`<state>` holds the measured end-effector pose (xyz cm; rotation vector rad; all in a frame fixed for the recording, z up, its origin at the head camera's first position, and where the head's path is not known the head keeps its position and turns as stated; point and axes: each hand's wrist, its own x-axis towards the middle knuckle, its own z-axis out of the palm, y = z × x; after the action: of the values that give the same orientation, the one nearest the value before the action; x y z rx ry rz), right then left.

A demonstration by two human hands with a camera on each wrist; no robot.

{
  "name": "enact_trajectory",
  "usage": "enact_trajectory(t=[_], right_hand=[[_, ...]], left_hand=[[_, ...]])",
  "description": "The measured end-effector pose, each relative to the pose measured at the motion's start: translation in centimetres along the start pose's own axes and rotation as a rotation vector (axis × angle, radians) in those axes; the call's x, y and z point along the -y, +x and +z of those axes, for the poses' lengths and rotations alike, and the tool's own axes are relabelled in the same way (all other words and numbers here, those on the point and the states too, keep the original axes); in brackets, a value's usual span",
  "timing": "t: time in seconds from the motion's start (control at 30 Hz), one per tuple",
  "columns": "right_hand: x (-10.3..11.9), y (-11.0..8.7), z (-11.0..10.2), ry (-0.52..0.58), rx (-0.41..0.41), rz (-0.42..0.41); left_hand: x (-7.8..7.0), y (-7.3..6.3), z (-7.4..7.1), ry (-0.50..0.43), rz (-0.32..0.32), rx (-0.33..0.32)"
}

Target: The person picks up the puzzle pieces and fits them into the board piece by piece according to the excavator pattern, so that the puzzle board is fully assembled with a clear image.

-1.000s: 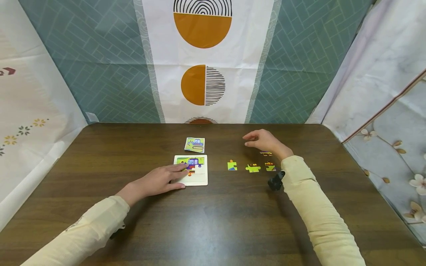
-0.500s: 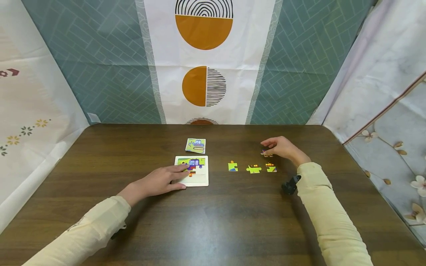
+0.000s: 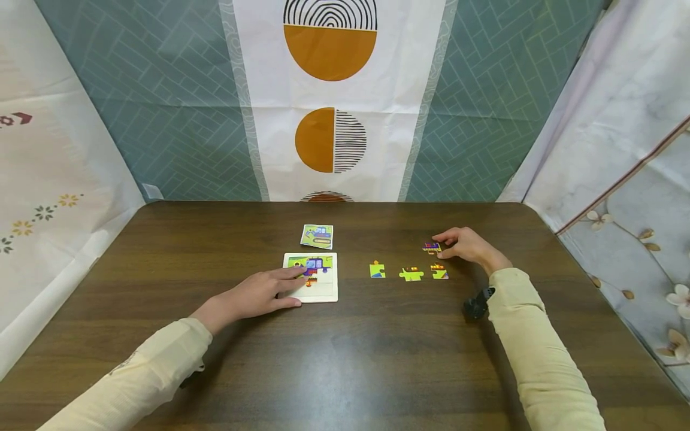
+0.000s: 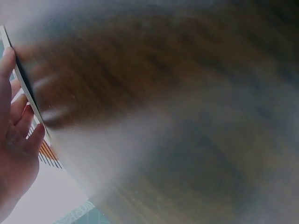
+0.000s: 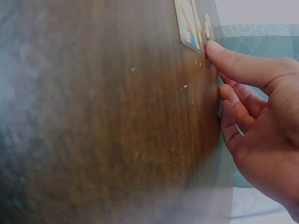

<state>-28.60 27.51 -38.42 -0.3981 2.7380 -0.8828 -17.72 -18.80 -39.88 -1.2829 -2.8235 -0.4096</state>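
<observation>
My left hand (image 3: 259,293) lies with straight fingers across the left part of a white-framed puzzle board (image 3: 325,293). Pieces in the board form part of a purple vehicle on green; the fingers hide some of it. Over to the right, thumb and index finger of my right hand (image 3: 470,246) pinch a small purple and yellow-striped puzzle piece (image 3: 431,247) by its edges, low at the table. In the right wrist view the thumb tip meets that piece's edge (image 5: 208,29). Nearer to me lie three loose green puzzle pieces, the left one (image 3: 377,270), a middle one (image 3: 412,275) and the right one (image 3: 439,273).
Behind the board lies a picture card (image 3: 317,236) showing a purple digger. The brown wooden table (image 3: 334,359) ends at a patterned cloth backdrop (image 3: 205,131), with more cloth hanging at both sides.
My right hand has moved right and slightly toward me, onto the purple striped piece, and its fingers have come around it. The left hand stays on the board.
</observation>
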Motion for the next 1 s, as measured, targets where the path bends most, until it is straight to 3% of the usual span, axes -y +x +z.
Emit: enact_trajectory(t=[0.47, 1.0], right_hand=[[-0.14, 0.01, 0.37, -0.023, -0.048, 0.028], [0.79, 0.10, 0.00, -0.054, -0.040, 0.009]], left_hand=[[-0.07, -0.02, -0.03, -0.009, -0.017, 0.026], [-0.11, 0.02, -0.11, -0.001, -0.020, 0.041]])
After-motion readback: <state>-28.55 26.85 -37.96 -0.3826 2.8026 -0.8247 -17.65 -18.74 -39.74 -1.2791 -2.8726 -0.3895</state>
